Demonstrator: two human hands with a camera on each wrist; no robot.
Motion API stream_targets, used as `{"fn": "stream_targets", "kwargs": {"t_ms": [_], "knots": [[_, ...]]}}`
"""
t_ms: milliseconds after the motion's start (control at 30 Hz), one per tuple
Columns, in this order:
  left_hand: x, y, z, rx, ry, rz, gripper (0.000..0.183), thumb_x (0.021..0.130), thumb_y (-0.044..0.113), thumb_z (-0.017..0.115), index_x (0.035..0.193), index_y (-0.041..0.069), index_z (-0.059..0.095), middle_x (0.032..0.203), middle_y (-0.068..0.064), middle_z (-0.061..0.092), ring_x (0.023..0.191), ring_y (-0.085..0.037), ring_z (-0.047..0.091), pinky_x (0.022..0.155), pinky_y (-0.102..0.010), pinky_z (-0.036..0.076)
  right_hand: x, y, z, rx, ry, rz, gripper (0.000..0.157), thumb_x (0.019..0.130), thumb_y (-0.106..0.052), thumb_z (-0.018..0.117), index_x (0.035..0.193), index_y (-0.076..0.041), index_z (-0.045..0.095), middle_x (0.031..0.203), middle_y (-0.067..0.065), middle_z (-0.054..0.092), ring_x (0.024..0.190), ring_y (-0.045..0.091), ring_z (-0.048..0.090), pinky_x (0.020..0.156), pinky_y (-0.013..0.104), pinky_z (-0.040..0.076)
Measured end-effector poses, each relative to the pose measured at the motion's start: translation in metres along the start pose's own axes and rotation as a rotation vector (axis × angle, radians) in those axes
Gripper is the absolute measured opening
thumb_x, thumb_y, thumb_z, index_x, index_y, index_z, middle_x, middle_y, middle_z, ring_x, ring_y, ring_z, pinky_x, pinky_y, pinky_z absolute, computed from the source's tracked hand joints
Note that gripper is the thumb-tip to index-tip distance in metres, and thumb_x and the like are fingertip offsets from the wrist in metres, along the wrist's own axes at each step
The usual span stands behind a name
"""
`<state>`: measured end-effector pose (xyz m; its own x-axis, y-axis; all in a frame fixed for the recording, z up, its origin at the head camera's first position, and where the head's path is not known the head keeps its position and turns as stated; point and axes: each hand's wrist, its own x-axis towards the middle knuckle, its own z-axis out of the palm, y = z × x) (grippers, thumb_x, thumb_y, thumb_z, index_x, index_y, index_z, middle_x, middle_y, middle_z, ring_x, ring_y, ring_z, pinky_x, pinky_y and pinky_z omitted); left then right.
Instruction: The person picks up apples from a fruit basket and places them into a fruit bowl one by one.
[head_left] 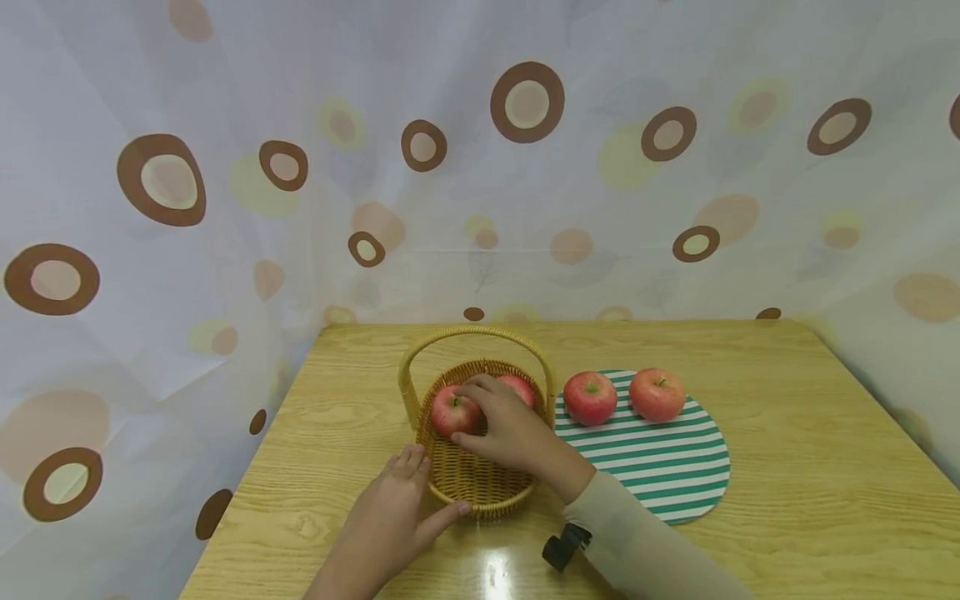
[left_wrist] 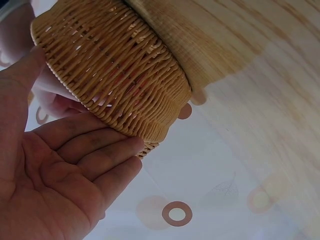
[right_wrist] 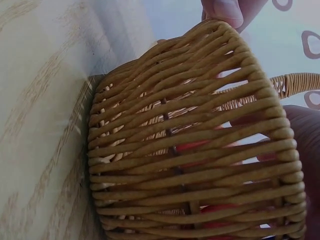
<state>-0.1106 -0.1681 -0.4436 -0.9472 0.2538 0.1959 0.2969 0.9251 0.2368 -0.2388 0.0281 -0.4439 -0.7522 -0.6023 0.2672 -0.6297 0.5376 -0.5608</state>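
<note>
A wicker basket [head_left: 480, 492] with a tall arched handle stands on the table, holding two red apples. My right hand [head_left: 506, 425] reaches into it and grips the left apple [head_left: 454, 413], thumb at the near side and fingers over the top. Behind that hand, the other apple [head_left: 517, 388] is partly hidden. My left hand [head_left: 393, 508] rests against the basket's near left side. In the left wrist view its fingers [left_wrist: 107, 150] lie straight along the wicker wall, with the thumb at the rim.
Right of the basket lies a round green-and-white striped placemat [head_left: 667, 475]. Two more apples sit on its far part, one on the left [head_left: 590, 398] and one on the right [head_left: 657, 395]. A patterned curtain [head_left: 465, 192] hangs behind the wooden table [head_left: 810, 467].
</note>
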Motion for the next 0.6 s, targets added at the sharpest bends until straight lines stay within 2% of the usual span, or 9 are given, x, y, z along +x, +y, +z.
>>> {"fn": "stream_targets", "kwargs": {"t_ms": [600], "knots": [[0.0007,0.0000,-0.0018,-0.013,-0.012,-0.007,0.090,0.097,0.066,0.066,0.139,-0.013,0.062,0.146,-0.032,0.061,0.139,-0.046,0.059,0.111,-0.055,0.054,0.0099,0.0017,0.0031,-0.041,0.001,-0.018,0.062,0.091,-0.031,0.085,0.144,-0.007,0.063,0.144,0.011,0.061,0.138,0.035,0.057,0.117,0.054,0.049]]}}
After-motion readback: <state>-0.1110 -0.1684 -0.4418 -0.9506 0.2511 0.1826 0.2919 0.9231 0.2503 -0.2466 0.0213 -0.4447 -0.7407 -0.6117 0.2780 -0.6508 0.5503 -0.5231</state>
